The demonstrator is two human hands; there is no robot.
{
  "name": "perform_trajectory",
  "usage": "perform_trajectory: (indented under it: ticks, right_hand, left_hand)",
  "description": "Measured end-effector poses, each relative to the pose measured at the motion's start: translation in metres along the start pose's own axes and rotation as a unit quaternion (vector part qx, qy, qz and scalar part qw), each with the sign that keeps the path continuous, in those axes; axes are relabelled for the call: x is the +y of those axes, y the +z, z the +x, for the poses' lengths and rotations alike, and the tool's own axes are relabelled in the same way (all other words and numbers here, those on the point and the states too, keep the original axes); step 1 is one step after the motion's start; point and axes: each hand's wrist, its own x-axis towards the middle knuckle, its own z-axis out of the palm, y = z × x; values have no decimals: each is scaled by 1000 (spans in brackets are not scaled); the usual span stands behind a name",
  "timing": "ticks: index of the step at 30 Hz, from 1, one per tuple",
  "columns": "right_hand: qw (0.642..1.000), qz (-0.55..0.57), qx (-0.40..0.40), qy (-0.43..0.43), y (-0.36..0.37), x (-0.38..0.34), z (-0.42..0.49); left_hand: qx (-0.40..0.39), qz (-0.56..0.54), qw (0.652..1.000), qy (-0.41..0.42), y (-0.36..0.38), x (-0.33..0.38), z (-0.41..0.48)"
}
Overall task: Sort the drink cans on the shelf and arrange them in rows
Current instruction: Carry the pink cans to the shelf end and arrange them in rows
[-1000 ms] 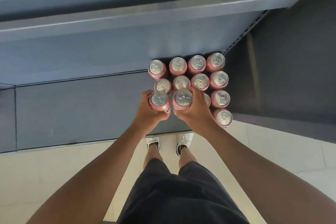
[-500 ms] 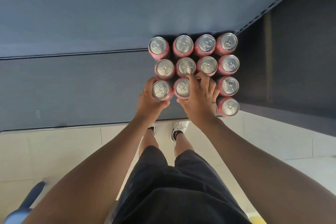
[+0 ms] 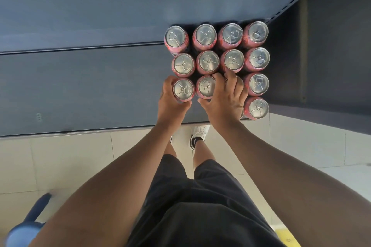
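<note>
Several pink drink cans with silver tops stand in tight rows at the right end of a dark blue shelf (image 3: 84,90). My left hand (image 3: 170,102) grips the leftmost can of the third row (image 3: 183,89), fingers curled round its side. My right hand (image 3: 224,98) grips the can beside it (image 3: 205,87), thumb at the front and fingers reaching over the back; it hides most of the can to its right. A lone can (image 3: 258,108) stands at the shelf's front right corner.
The shelf's left stretch is bare up to its front edge (image 3: 80,132). A dark side panel (image 3: 321,56) closes the right end. Below lie pale floor tiles (image 3: 60,158), my shoes (image 3: 198,134) and a blue object (image 3: 28,224) at lower left.
Both hands moved the two held cans back against the second row. The camera tilted down, so the upper shelf edge left the view and the blue object appeared.
</note>
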Motion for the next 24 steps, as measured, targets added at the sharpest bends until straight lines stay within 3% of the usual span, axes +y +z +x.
perform_trajectory:
  ticks: [11,14,21,24]
  right_hand:
    - [997,45,-48,-34,-36,7,-15]
    - [994,70,-65,-51,-52,11,-22]
    - [992,70,-91,-60,-88,16,-34]
    - [991,32,-111,-72,-104,18,-35]
  left_hand:
    - [-37,67,996,54,-13,10,-20]
    - [-19,129,989,73,-17,16,-30]
    - [8,350,926,139,-29,45,-59]
    - [10,401,909,115,-31,58,-71]
